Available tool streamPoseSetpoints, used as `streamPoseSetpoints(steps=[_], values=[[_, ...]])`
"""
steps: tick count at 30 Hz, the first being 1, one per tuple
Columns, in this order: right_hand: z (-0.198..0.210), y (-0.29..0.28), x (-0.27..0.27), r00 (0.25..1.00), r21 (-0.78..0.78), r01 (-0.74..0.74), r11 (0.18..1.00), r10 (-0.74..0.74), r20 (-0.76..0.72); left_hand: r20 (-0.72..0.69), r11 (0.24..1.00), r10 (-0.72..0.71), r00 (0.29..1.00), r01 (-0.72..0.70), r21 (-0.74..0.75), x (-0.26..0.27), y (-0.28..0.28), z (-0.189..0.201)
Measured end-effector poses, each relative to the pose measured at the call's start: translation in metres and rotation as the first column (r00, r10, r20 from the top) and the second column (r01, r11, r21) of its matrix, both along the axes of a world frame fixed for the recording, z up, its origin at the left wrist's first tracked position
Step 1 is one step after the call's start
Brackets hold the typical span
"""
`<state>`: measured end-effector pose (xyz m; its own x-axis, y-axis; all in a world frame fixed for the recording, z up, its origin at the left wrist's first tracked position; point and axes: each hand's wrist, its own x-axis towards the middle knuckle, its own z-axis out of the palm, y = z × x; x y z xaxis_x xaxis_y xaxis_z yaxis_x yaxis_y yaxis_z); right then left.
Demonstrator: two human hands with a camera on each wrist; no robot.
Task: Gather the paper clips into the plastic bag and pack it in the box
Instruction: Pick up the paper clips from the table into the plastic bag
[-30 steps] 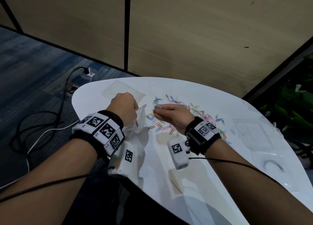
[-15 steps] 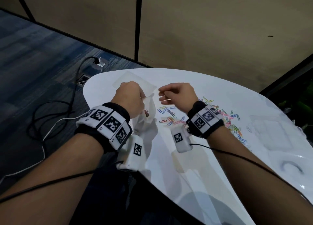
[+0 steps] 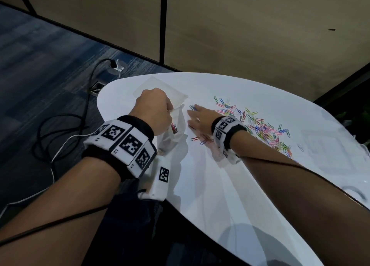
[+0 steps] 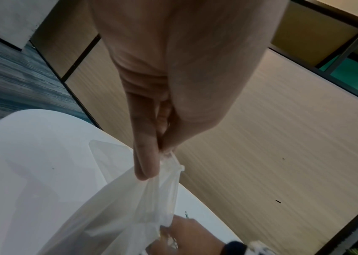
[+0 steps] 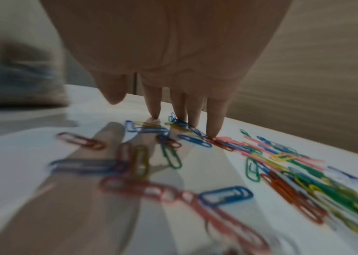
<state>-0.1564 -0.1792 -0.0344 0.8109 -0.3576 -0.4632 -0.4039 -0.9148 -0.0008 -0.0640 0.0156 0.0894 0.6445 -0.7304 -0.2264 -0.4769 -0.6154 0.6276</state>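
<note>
Pinching plastic bag (image 4: 143, 203): left hand (image 3: 153, 110) | right hand (image 3: 200, 118) now flat-fingered on paper clips (image 3: 262, 127), previously raised and pinching

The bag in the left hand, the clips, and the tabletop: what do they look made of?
Plastic bag: thin, milky translucent film, probably polythene; it crumples and clips show through it. Paper clips: bent wire with glossy coloured coats, likely plastic over metal, though the core is unseen. Table: hard, smooth, glossy white top; it mirrors the right hand, so perhaps laminate or lacquer.
</note>
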Motion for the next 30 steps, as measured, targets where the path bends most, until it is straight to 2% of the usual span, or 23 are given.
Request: streamPoseSetpoints(steps=[3,6,8,11,13,15,16,17,19,20,22,23,24,26,28,29,30], values=[[-0.009,0.019,-0.028,0.998,0.016,-0.06,0.998,0.059,0.029,0.001,1.0,-0.003,1.0,0.003,0.004,-0.003,0.0,0.001],[-0.024,0.03,-0.054,0.981,-0.092,-0.152,0.984,0.161,0.106,0.0,1.0,-0.017,1.0,0.017,0.009,-0.005,-0.002,0.0],[-0.032,0.034,-0.063,0.974,-0.148,-0.158,0.976,0.179,0.142,-0.001,1.0,-0.021,1.0,0.021,0.013,-0.006,-0.002,0.0],[-0.032,0.032,-0.071,0.982,-0.15,-0.074,0.986,0.098,0.161,-0.009,1.0,-0.015,1.0,0.016,0.014,-0.005,-0.002,0.001],[-0.025,0.027,-0.074,0.987,-0.128,0.062,0.99,-0.041,0.157,-0.008,1.0,-0.016,1.0,0.016,0.008,-0.005,-0.002,0.001],[-0.012,0.02,-0.075,0.959,-0.041,0.196,0.98,-0.183,0.218,-0.01,1.0,-0.018,1.0,0.018,0.005,-0.006,-0.003,0.001],[-0.003,0.018,-0.077,0.906,0.066,0.305,0.95,-0.31,0.287,-0.013,1.0,-0.02,1.0,0.02,0.006,-0.006,-0.004,0.001],[0.006,0.014,-0.079,0.813,0.203,0.415,0.887,-0.462,0.355,-0.017,1.0,-0.02,1.0,0.02,0.008,-0.007,-0.004,0.0],[0.026,0.011,-0.079,0.573,0.485,0.534,0.693,-0.718,0.395,-0.025,1.0,-0.019,1.0,0.019,0.011,-0.008,-0.006,0.0],[0.036,0.012,-0.078,0.464,0.621,0.517,0.589,-0.802,0.375,-0.029,1.0,-0.019,0.999,0.02,0.013,-0.009,-0.007,-0.001],[0.057,0.021,-0.07,0.307,0.851,0.352,0.39,-0.907,0.289,-0.032,1.0,-0.022,0.999,0.022,0.016,-0.01,-0.007,-0.002],[0.067,0.028,-0.065,0.27,0.92,0.247,0.305,-0.933,0.237,-0.034,1.0,-0.022,0.999,0.023,0.017,-0.01,-0.008,-0.002],[0.075,0.036,-0.059,0.264,0.958,0.162,0.239,-0.945,0.191,-0.038,1.0,-0.023,0.999,0.023,0.019,-0.011,-0.008,-0.003],[0.086,0.053,-0.045,0.309,0.985,0.076,0.157,-0.943,0.126,-0.041,1.0,-0.021,0.999,0.022,0.018,-0.011,-0.008,-0.004],[0.085,0.068,-0.032,0.351,0.99,0.074,0.116,-0.933,0.083,-0.029,1.0,-0.012,0.999,0.013,0.011,-0.011,-0.009,-0.004],[0.08,0.075,-0.025,0.365,0.987,0.107,0.121,-0.928,0.074,-0.025,1.0,-0.008,1.0,0.008,0.005,-0.011,-0.008,-0.004],[0.076,0.08,-0.02,0.386,0.974,0.152,0.169,-0.917,0.099,-0.022,1.0,-0.005,1.0,0.005,-0.001,-0.011,-0.008,-0.004]])
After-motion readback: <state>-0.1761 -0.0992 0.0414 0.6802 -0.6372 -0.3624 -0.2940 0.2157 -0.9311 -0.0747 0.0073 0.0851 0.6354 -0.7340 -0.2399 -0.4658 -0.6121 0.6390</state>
